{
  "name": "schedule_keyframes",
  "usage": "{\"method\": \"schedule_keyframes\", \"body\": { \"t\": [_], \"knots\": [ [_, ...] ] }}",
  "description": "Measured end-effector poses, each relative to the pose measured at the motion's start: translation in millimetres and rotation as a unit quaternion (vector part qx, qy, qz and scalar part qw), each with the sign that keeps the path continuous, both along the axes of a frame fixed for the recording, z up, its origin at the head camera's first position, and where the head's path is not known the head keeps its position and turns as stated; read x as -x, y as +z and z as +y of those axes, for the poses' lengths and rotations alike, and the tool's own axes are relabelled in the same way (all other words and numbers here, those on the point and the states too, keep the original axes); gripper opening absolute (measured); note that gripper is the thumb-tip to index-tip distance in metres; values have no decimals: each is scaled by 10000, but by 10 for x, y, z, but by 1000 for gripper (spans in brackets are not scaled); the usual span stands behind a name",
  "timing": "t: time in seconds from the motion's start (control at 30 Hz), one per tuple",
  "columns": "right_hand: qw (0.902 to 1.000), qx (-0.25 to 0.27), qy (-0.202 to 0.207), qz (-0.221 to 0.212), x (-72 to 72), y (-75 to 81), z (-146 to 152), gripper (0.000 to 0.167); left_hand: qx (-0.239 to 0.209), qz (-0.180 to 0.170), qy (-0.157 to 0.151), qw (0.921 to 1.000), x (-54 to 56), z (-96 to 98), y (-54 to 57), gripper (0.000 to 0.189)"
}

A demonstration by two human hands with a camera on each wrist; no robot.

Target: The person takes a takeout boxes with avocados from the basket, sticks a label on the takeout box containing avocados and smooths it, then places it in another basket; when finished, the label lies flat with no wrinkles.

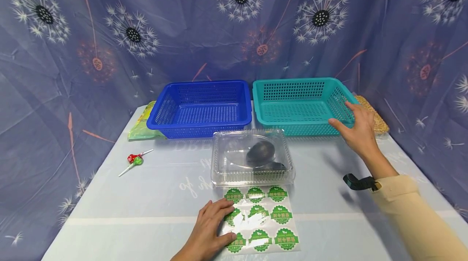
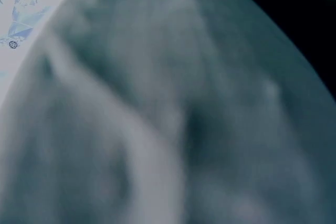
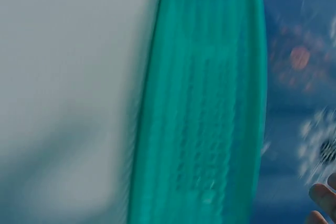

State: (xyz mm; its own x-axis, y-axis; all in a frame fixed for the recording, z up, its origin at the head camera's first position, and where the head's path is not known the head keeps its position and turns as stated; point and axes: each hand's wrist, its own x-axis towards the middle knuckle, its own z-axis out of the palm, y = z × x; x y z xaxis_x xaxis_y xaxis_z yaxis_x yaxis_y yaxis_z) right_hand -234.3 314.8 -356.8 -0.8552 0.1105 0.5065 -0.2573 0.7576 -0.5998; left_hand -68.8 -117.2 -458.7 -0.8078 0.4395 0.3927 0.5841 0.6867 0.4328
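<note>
My left hand (image 1: pixel 210 228) rests its fingers, loosely bent, on the left edge of a sheet of round green stickers (image 1: pixel 259 220). Just beyond the sheet stands a clear plastic clamshell box (image 1: pixel 252 177) with its lid down. Inside it lie a dark oval item (image 1: pixel 261 152) and another dark piece, whose kind I cannot tell. My right hand (image 1: pixel 356 129) is raised with thumb and fingers spread, holding nothing, close to the right end of the teal basket (image 1: pixel 300 125). In the right wrist view, only its fingertips (image 3: pixel 321 195) show at the lower right corner. Blurred cloth fills the left wrist view.
A blue basket (image 1: pixel 201 127) stands left of the teal one, with a yellow-green bag (image 1: pixel 142 127) partly behind it. Red (image 1: pixel 131 158) and green lollipops (image 1: pixel 137 160) lie at the left. Behind the teal basket's right end sits a tan grainy pack (image 1: pixel 376 117).
</note>
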Motion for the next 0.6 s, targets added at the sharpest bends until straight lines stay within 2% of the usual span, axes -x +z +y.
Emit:
{"method": "schedule_keyframes", "body": {
  "t": [0.1,0.23,0.4,0.53,0.6],
  "knots": [
    [9976,80,439,534,-125,32,-195,68,1,-37,9,10000,-7,2,-6,52],
    [9888,-39,917,1181,-315,78,-445,66,2,-21,6,10000,-6,0,-20,53],
    [9787,-70,1395,1503,-614,138,-743,60,16,134,-12,9999,13,2,-21,55],
    [9632,-54,1938,1860,-823,156,-964,63,-25,223,-33,9997,29,8,-15,55],
    [9505,-61,2280,2112,-906,137,-1073,65,-36,211,-34,9998,28,9,-16,55]
  ]
}}
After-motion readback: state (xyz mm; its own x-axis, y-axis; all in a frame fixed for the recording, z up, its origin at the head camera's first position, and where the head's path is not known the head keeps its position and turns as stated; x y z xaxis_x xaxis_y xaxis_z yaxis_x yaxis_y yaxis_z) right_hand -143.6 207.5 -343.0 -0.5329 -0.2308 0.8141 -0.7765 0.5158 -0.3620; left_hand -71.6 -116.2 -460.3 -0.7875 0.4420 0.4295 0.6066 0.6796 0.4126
